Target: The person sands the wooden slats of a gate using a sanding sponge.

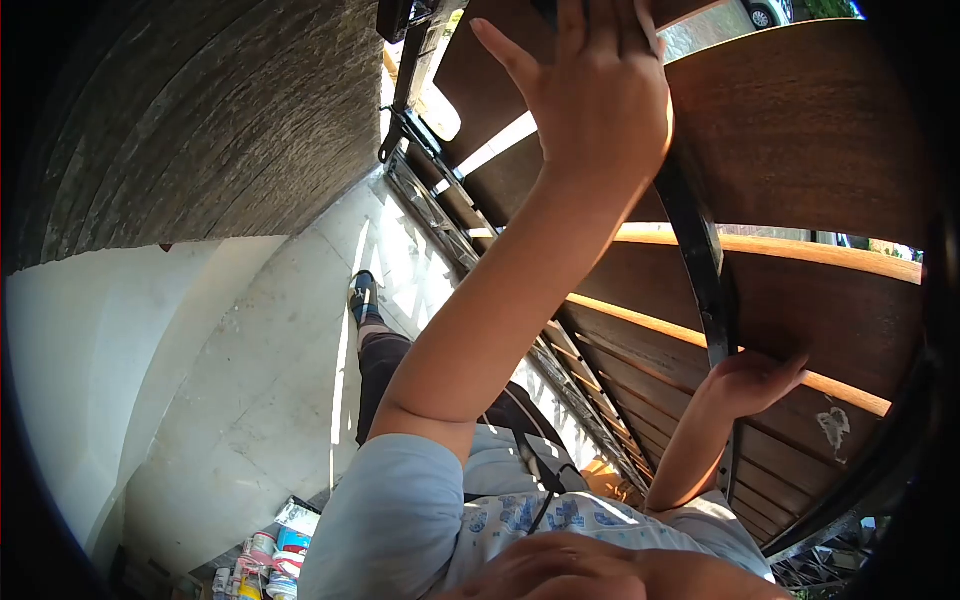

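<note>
My left hand (605, 95) is raised at the top of the view, thumb spread and fingers stretched upward over a black metal bar (705, 270) and the brown wooden slats (790, 130). Some of its fingertips run close to the top edge of the picture. Lower on the right, my right hand (755, 385) lies against a slat beside the same bar, its fingers pointing right and partly in shadow. I see no separate object in either hand. The slats sit in rows on a dark metal frame, with bright gaps between them.
A rough textured wall (220, 120) rises at the upper left above a white wall (80, 360). My foot in a dark shoe (364, 295) stands on the pale tiled floor (240, 400). Several colourful containers (265, 555) are grouped at the lower left. A parked car (765, 12) shows outside.
</note>
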Motion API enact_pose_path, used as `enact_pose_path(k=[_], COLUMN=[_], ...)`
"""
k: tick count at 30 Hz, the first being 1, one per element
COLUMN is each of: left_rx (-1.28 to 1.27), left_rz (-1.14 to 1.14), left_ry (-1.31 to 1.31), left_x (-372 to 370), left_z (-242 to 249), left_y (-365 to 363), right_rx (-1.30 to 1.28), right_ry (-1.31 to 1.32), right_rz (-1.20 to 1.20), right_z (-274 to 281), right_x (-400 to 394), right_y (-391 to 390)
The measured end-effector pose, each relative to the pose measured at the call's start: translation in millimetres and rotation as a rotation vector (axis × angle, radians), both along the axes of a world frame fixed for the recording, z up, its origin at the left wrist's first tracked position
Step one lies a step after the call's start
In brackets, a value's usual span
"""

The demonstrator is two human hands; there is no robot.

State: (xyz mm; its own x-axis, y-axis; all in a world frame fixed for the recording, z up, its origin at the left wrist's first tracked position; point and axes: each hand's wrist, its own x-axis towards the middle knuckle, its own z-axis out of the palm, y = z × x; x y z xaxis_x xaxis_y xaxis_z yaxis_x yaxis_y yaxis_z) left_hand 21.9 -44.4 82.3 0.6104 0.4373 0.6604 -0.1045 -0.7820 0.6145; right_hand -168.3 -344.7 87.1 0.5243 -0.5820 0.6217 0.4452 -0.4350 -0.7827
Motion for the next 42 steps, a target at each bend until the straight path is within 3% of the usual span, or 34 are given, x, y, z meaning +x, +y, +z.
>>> enact_pose_path(k=[2, 4, 6, 9, 13, 19, 23, 25, 26, 28, 29, 32, 34, 36, 39, 42], left_rx=[-0.077, -0.072, -0.037, -0.069, -0.083, -0.126, -0.163, -0.042, -0.041, -0.133, -0.058, 0.011, -0.081, -0.113, -0.148, -0.08], left_rz=[0.058, 0.027, 0.024, -0.181, 0.033, -0.03, 0.042, 0.044, 0.033, 0.03, -0.033, 0.023, -0.002, 0.126, -0.025, -0.023], left_ry=[-0.062, 0.074, 0.097, 0.031, -0.044, -0.04, -0.112, 0.062, 0.044, -0.267, -0.088, -0.103, -0.099, -0.043, -0.045, -0.082], left_x=[14, 19, -4, -25, 30, 1, 30, 42, 39, 22, 18, 20, 43, 62, 24, 17], left_z=[3, 7, 0, -3, 6, 4, 7, 13, 16, 5, -13, -8, -4, -5, 3, -10], left_y=[6, 6, -13, -11, 17, -9, 24, 30, 23, 3, -6, 12, 23, 18, 4, -7], right_rx=[-0.116, -0.231, -0.132, -0.121, 0.024, 0.135, 0.155, 0.146, 0.189, 0.235, 0.232, 0.227, 0.261, 0.26, 0.25, 0.242], right_ry=[0.012, 0.024, 0.025, -0.002, -0.031, -0.022, 0.011, 0.014, 0.0, -0.042, -0.039, -0.017, -0.016, -0.014, -0.006, 0.014], right_rz=[-0.04, -0.092, -0.132, -0.143, -0.065, -0.103, -0.071, -0.074, -0.087, -0.108, -0.049, 0.021, -0.007, -0.006, -0.014, -0.017], right_z=[-4, -3, 2, 5, 10, 15, 12, 14, 14, 18, 16, 16, 18, 19, 22, 21], right_x=[1, -1, 6, 10, 11, 17, 13, 13, 17, 17, 18, 18, 18, 19, 20, 20], right_y=[2, 9, 20, 28, 32, 45, 34, 38, 48, 53, 50, 53, 61, 64, 65, 65])
